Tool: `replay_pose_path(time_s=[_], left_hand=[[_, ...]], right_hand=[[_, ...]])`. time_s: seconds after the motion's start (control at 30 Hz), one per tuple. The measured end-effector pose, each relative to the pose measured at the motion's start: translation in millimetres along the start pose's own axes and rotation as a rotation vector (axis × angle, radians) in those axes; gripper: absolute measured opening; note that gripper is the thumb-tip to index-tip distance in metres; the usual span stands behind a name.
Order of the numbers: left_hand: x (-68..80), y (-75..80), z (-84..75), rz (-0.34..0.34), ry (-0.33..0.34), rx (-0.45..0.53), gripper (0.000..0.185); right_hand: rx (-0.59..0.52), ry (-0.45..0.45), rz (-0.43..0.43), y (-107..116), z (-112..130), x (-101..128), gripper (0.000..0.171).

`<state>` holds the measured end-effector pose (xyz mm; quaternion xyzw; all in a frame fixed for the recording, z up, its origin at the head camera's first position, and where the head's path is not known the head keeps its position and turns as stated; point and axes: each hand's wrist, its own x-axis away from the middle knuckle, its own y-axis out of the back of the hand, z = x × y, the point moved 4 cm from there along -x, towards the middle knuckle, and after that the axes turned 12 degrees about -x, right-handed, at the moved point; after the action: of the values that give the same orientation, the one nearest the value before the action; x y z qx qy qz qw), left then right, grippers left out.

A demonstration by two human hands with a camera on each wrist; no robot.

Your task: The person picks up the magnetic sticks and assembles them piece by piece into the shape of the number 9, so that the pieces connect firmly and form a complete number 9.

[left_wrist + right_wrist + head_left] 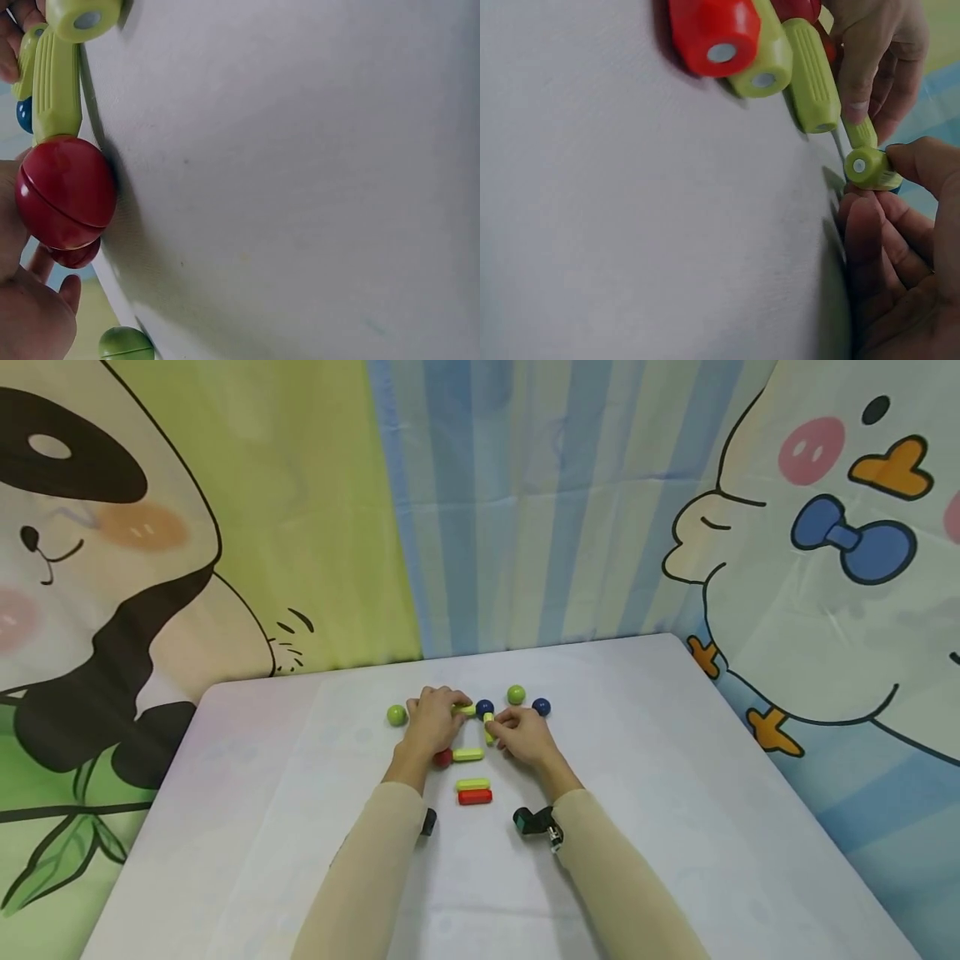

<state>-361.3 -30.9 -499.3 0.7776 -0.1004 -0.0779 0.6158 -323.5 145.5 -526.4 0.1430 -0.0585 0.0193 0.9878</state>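
At 6 o'clock on the white table [637, 827], a red faceted plastic rod [475, 797] is lying alongside a yellow-green plastic rod [472, 784]. Just beyond, a second yellow-green rod [468, 754] is touching a glossy red plastic ball [443, 758] at its 9 o'clock end. Farther on, the right hand [525, 735] is pinching a third yellow-green rod [490, 731], which is meeting a dark-blue plastic ball [484, 707] at 12 o'clock. The left hand [433, 720] is gripping a fourth yellow-green rod [467, 710] at that ball's 9 o'clock side; another red ball [76, 255] is showing by its fingers, its joint hidden. A green ball [397, 716] is resting at 9 o'clock, a second blue ball [542, 706] at 3, another green ball [516, 694] at 2. The joining seems partway along: some pieces are meeting, while two rods and these three balls are apparently waiting unattached. The rods are showing grooved sides and silvery end discs [721, 52]; the nearer red ball is showing a seam.
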Motion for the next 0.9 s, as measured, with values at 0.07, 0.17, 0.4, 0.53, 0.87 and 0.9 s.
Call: replay_pose_path(time_s=[0.07, 0.17, 0.4, 0.53, 0.87, 0.9], left_hand=[[0.1, -0.3, 0.8, 0.002, 0.001, 0.0, 0.025], [0.4, 0.0, 1.7, 0.003, 0.003, 0.004, 0.025], [2.3, -1.9, 2.2, 0.005, 0.01, 0.03, 0.025], [3.1, -3.0, 2.7, 0.003, 0.019, 0.04, 0.025], [7.4, -2.1, 2.4, 0.007, 0.001, 0.043, 0.027], [9.6, -1.8, 3.6, 0.008, -0.002, 0.044, 0.027]], right_hand=[[-0.015, -0.003, -0.002, -0.7, -1.0, 0.4, 0.025], [-0.038, 0.003, -0.006, -1.8, -2.2, 0.7, 0.026], [0.001, -0.009, -0.007, -4.3, -0.3, 2.9, 0.026], [0.027, -0.019, -0.005, -4.3, 2.9, 2.5, 0.027], [0.041, -0.05, -0.017, -2.7, 2.5, 3.7, 0.027], [0.044, -0.047, -0.012, -3.3, 1.3, 4.3, 0.027]])
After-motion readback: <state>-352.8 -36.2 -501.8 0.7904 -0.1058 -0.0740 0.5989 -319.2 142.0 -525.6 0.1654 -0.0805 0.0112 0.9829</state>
